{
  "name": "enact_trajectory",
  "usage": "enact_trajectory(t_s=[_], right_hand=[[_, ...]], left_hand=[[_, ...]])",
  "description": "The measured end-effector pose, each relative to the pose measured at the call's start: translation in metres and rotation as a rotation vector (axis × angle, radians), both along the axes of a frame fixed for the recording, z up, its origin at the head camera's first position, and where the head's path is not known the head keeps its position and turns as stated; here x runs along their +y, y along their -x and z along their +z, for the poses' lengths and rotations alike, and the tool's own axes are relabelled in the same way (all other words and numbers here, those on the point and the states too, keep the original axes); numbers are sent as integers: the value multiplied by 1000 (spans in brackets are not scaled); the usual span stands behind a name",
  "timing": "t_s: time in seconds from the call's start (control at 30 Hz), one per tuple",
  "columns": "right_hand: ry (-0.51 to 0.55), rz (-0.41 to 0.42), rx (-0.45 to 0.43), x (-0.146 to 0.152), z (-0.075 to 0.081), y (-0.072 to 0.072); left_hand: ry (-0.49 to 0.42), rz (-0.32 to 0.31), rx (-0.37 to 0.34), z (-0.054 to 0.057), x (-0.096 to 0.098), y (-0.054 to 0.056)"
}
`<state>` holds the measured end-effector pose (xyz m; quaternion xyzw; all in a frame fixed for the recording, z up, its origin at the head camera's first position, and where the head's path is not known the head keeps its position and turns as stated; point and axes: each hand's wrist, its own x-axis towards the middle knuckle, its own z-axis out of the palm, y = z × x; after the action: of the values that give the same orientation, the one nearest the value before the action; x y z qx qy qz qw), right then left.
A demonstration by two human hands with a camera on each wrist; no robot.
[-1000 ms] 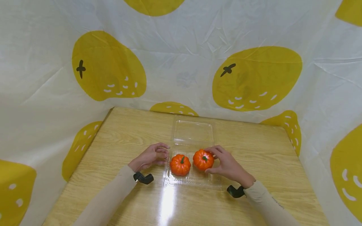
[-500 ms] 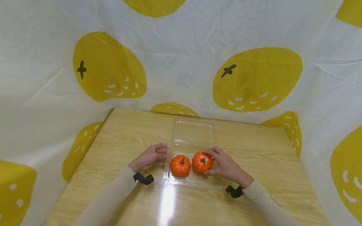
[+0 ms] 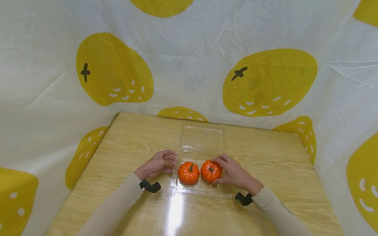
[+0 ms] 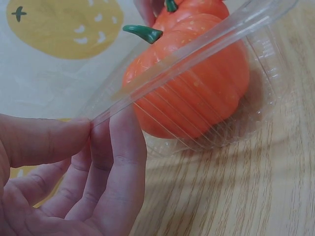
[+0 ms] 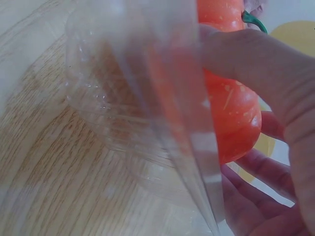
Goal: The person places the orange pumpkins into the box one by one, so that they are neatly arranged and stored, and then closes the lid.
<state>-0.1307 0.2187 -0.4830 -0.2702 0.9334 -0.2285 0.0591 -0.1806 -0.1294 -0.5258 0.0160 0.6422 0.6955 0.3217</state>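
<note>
Two small orange toy pumpkins with green stems sit side by side in a clear plastic clamshell container (image 3: 203,190). My left hand (image 3: 159,163) pinches the container's left rim (image 4: 106,114) between thumb and fingers. Just inside that rim is the left pumpkin (image 3: 188,173). At the other side, my right hand (image 3: 237,174) holds the right pumpkin (image 3: 210,172), its thumb and fingers around the right side. In the right wrist view the clear wall stands partly in front of this pumpkin (image 5: 234,115).
The container's lid (image 3: 202,136) lies folded back on the wooden table (image 3: 141,131). A white cloth with yellow fruit prints (image 3: 189,82) hangs around the table's back and sides. Light glares off the table (image 3: 175,213) in front of the container.
The right pumpkin has moved slightly left and down in the head view, with my right hand around it, and its stem has tilted. My left hand has stayed on the rim.
</note>
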Motion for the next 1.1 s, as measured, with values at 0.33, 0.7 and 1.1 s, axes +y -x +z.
enact_trajectory(t_s=[0.33,0.7,1.1], right_hand=[[-17,39,11,-1,2,1],[-28,54,-28,1,1,1],[-11,50,-29,6,1,-1]], left_hand=[[-13,-14,10,-5,0,2],[-10,-15,14,-3,1,2],[10,-16,21,-3,1,0]])
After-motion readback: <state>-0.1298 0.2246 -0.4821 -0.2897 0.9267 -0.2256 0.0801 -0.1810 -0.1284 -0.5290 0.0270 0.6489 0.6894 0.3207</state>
